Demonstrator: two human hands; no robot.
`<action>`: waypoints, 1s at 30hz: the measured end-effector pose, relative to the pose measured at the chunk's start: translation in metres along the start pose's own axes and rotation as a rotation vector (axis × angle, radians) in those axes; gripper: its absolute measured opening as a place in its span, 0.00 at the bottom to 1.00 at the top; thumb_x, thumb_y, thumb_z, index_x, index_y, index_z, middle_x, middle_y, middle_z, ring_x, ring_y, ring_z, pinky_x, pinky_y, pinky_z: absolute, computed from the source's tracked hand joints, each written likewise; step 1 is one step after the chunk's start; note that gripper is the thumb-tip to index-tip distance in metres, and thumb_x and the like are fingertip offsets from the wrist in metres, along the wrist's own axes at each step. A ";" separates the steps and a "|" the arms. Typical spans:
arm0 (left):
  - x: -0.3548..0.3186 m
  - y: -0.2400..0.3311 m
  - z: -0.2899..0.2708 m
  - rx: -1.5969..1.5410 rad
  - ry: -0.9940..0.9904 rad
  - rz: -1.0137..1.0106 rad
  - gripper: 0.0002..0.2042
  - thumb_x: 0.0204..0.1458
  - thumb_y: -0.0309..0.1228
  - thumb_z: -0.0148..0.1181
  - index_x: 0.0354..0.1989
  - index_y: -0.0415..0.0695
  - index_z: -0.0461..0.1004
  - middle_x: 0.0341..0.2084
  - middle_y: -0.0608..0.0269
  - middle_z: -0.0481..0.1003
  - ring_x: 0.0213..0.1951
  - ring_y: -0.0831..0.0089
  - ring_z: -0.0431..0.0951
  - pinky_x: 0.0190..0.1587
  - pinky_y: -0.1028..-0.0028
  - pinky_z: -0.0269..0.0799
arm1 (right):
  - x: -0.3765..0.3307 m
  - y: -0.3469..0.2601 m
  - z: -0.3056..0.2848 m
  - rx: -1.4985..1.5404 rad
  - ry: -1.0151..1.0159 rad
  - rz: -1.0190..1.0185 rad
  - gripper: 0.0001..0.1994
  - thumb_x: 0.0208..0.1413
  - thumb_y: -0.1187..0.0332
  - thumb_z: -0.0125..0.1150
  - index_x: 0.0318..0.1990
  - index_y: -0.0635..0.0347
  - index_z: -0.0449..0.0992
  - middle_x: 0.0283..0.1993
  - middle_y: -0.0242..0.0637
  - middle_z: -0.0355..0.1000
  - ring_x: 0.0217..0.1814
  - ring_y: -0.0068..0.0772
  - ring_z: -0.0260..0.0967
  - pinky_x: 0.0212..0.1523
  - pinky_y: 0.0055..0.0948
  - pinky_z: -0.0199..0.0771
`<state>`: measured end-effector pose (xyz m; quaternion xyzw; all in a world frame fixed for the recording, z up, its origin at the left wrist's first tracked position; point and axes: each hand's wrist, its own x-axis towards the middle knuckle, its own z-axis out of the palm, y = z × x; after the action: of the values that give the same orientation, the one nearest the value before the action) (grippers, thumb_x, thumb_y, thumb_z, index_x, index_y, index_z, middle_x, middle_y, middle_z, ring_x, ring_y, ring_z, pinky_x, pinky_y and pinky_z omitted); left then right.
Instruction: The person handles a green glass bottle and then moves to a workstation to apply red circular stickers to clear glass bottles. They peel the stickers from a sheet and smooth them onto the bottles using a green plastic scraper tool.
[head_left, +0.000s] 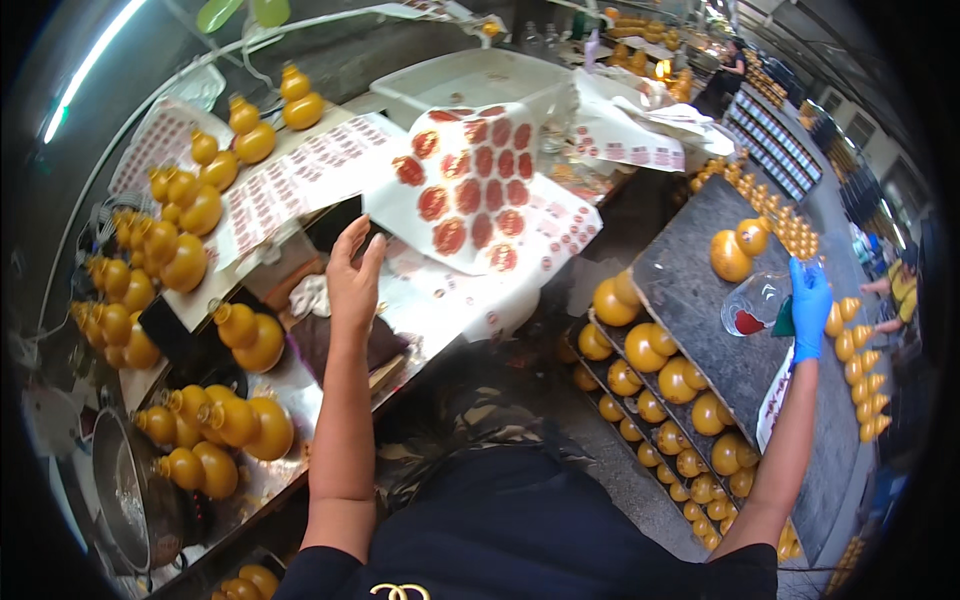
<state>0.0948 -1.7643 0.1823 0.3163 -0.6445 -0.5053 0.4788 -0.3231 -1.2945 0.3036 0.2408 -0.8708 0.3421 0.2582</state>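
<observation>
My right hand (pixel 808 305), in a blue glove, is over the dark board at the right. It is closed at the edge of a clear container (pixel 757 305) with a red patch in its bottom. A dark green piece (pixel 784 318) shows between the glove and the container; how it is held is partly hidden. Beside them on the board stands an orange-yellow gourd (pixel 738 250). My bare left hand (pixel 354 275) is raised over the table's edge, thumb apart from the fingers, with nothing seen in it. Near it hangs a white sheet with red oval prints (pixel 465 185).
Many gourds (pixel 180 250) crowd the table at the left, by a metal pan (pixel 135 490). Stacked shelves of gourds (pixel 680 380) stand under the dark board (pixel 690 270). A white plastic tub (pixel 470 75) is at the back. Another person (pixel 900 295) is at the far right.
</observation>
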 end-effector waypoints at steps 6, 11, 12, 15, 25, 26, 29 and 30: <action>-0.015 0.007 0.019 0.060 -0.145 -0.024 0.20 0.57 0.32 0.59 0.57 0.38 0.69 0.53 0.53 0.72 0.56 0.66 0.70 0.57 0.68 0.66 | 0.026 0.096 0.000 -0.164 0.071 -0.039 0.20 0.57 0.56 0.61 0.43 0.69 0.75 0.32 0.43 0.76 0.37 0.26 0.71 0.41 0.32 0.70; -0.056 0.036 0.006 0.137 -0.184 -0.053 0.17 0.58 0.30 0.56 0.55 0.37 0.70 0.50 0.58 0.74 0.50 0.74 0.71 0.53 0.77 0.65 | 0.015 0.115 0.011 -0.077 0.185 -0.072 0.24 0.59 0.60 0.60 0.57 0.67 0.68 0.31 0.37 0.71 0.33 0.21 0.66 0.39 0.26 0.69; -0.064 0.033 0.000 0.159 -0.188 -0.014 0.17 0.58 0.29 0.54 0.55 0.35 0.69 0.51 0.58 0.73 0.51 0.74 0.71 0.55 0.75 0.64 | 0.007 0.085 0.011 -0.010 0.267 0.084 0.26 0.59 0.61 0.60 0.60 0.67 0.65 0.30 0.35 0.69 0.32 0.20 0.64 0.38 0.25 0.68; -0.086 0.022 -0.014 0.188 -0.230 -0.084 0.18 0.58 0.28 0.54 0.56 0.34 0.68 0.52 0.56 0.72 0.53 0.72 0.70 0.56 0.73 0.63 | -0.035 -0.007 0.022 0.252 0.565 -0.024 0.31 0.59 0.68 0.61 0.66 0.66 0.55 0.29 0.27 0.59 0.29 0.16 0.55 0.34 0.20 0.63; -0.107 0.037 -0.003 -0.008 -0.342 -0.305 0.18 0.56 0.26 0.56 0.55 0.36 0.68 0.48 0.56 0.74 0.53 0.70 0.72 0.57 0.71 0.64 | 0.010 -0.249 0.327 0.973 -0.362 -0.072 0.12 0.57 0.67 0.59 0.46 0.62 0.78 0.33 0.39 0.77 0.32 0.21 0.70 0.36 0.24 0.71; -0.110 0.035 -0.007 -0.027 -0.325 -0.349 0.19 0.55 0.26 0.57 0.55 0.36 0.68 0.48 0.57 0.74 0.52 0.70 0.73 0.57 0.71 0.64 | 0.035 -0.256 0.360 0.882 -0.424 -0.007 0.15 0.56 0.63 0.59 0.47 0.62 0.77 0.36 0.43 0.78 0.35 0.30 0.74 0.40 0.29 0.73; -0.117 0.025 -0.024 0.035 -0.270 -0.407 0.18 0.54 0.25 0.58 0.54 0.36 0.70 0.46 0.57 0.74 0.49 0.70 0.74 0.54 0.72 0.66 | 0.125 -0.242 0.460 0.386 -0.335 -0.047 0.25 0.53 0.53 0.57 0.52 0.63 0.73 0.51 0.57 0.72 0.53 0.56 0.70 0.55 0.41 0.70; -0.118 0.024 -0.032 0.079 -0.240 -0.419 0.18 0.52 0.25 0.58 0.53 0.35 0.71 0.45 0.56 0.75 0.48 0.69 0.75 0.53 0.72 0.67 | 0.146 -0.249 0.477 0.311 -0.392 0.011 0.27 0.52 0.52 0.58 0.54 0.65 0.70 0.55 0.59 0.68 0.57 0.57 0.67 0.57 0.42 0.67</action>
<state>0.1666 -1.6628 0.1708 0.3992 -0.6364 -0.6019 0.2709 -0.4205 -1.8355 0.2087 0.3348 -0.8425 0.4200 0.0422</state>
